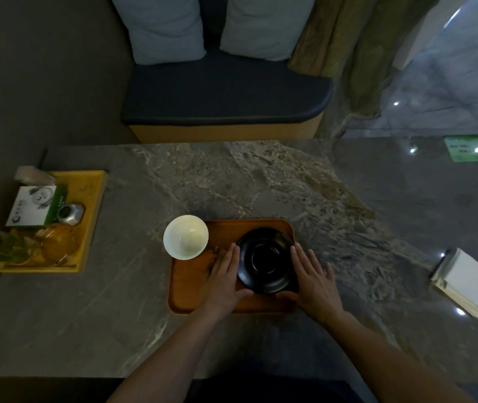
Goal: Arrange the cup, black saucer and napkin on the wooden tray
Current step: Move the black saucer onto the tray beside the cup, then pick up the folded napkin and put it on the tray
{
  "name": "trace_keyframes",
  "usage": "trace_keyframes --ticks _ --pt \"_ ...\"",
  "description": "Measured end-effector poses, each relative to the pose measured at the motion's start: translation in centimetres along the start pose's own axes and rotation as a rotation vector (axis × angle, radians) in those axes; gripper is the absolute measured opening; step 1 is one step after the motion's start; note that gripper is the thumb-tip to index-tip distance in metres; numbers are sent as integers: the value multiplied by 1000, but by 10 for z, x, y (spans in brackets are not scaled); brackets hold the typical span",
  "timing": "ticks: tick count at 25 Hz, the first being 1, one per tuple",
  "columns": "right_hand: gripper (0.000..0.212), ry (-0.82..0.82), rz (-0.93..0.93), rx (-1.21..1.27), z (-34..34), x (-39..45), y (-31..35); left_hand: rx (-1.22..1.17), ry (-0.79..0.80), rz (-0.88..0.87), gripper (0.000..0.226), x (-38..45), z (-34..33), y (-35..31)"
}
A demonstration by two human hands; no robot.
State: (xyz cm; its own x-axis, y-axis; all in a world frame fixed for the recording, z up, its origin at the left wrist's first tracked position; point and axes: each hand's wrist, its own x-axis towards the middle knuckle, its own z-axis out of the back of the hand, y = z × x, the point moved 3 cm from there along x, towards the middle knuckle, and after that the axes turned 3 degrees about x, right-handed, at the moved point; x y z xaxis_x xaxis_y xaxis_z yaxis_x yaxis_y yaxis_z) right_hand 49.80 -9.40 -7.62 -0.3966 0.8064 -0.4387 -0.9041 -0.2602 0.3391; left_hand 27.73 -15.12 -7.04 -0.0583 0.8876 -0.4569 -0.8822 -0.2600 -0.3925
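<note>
Grey marble surface (232,175) filling mid-frame. Wooden tray (202,301) at lower centre. Black saucer (265,260) on its right half, flanked by both hands: left hand (223,274) and right hand (313,277), flat, unclenched, thumbs under the near rim. White cup (186,237) over the upper-left corner, nearer the left. Napkin stack (470,282) far right, likelier the right's reach.

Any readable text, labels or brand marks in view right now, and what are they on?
None can be read.
White and green box in the yellow tray: printed logo and marks, too blurred to read.
Green card at far right: pale lettering, too small to read.
</note>
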Motion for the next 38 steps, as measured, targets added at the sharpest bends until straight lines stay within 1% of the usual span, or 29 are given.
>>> trace_keyframes --ticks 4,6,8,11,14,17,21,24,27,30,33,35,38 --pt "110 5 -6 -26 5 -7 2 10 -10 -27 109 -5 2 -5" --pt "106 -6 -26 -36 10 -14 3 3 -31 -57 105 -11 4 -7" --pt "94 -30 -28 -51 16 -23 4 13 -62 -106 94 -15 8 -8" --pt "67 -80 -31 -71 28 -38 0 38 -101 -209 73 -16 18 -16" --pt "54 -22 -84 -83 42 -51 -14 87 -19 -270 64 -10 27 -32" --pt "45 18 -98 -96 55 -68 -38 228 100 -328 57 -3 31 -60" --pt "41 24 -144 -42 73 -98 -91 394 297 -368 49 10 24 -111" --pt "39 -12 -206 -31 90 -122 -145 438 377 -365 48 21 10 -153" --pt "41 -39 -271 -48 104 -149 -208 453 434 -337 54 35 -8 -205" --pt "41 -55 -330 -7 113 -171 -266 436 436 -344 52 51 -31 -259" --pt "41 -61 -365 10 120 -185 -308 384 410 -365 41 62 -50 -303" --pt "38 -80 -384 77 125 -192 -332 374 403 -377 36 69 -59 -330" --pt "40 -106 -421 101 128 -194 -357 379 403 -382 40 81 -66 -363"
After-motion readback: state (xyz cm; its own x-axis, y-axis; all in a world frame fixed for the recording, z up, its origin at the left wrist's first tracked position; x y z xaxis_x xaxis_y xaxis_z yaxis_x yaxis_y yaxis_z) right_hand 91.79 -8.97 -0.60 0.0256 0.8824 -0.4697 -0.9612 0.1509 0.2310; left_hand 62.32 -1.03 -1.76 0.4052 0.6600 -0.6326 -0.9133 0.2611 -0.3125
